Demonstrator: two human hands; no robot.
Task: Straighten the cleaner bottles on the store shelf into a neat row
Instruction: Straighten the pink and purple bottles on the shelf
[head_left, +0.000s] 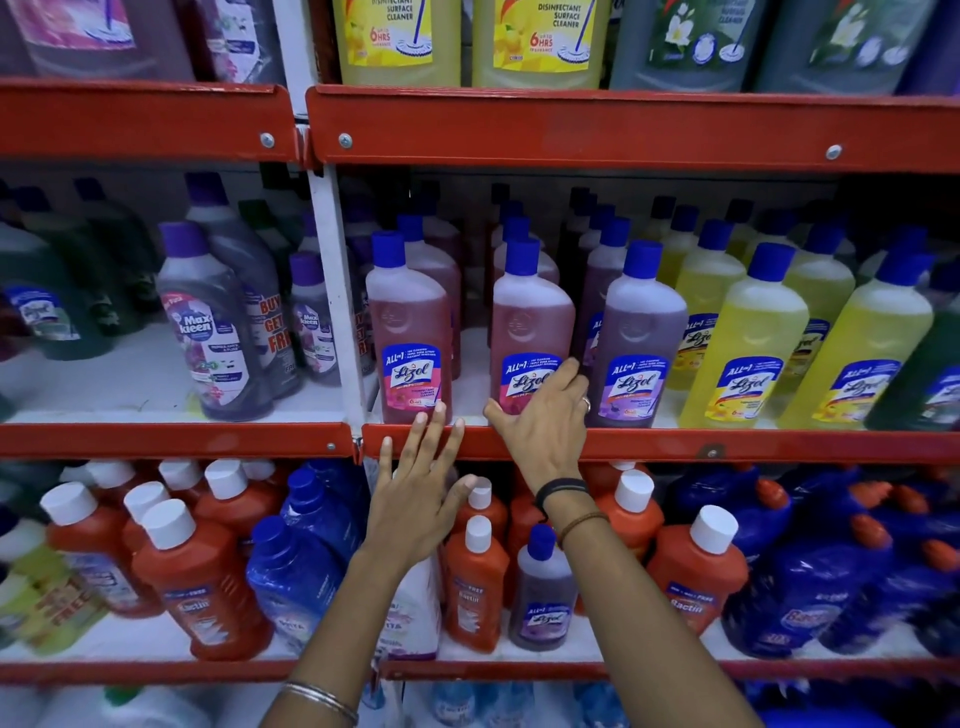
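On the middle shelf (727, 447) stand blue-capped cleaner bottles in rows. A pink bottle (408, 332) is at the left front, and a second pink bottle (530, 322) is beside it with a gap between them. My right hand (545, 415) wraps around the base of that second pink bottle, thumb on its left side and fingers on its right. My left hand (415, 499) is spread flat in front of the shelf's red edge, its fingertips reaching up to the base of the first pink bottle. A purple bottle (639, 338) and yellow bottles (743, 343) follow to the right.
A white upright post (337, 291) divides the bays; grey-purple bottles (218, 322) stand left of it. Large yellow bottles (540, 41) fill the shelf above. Below, orange bottles (197, 577) and dark blue bottles (831, 561) crowd the lower shelf close under my forearms.
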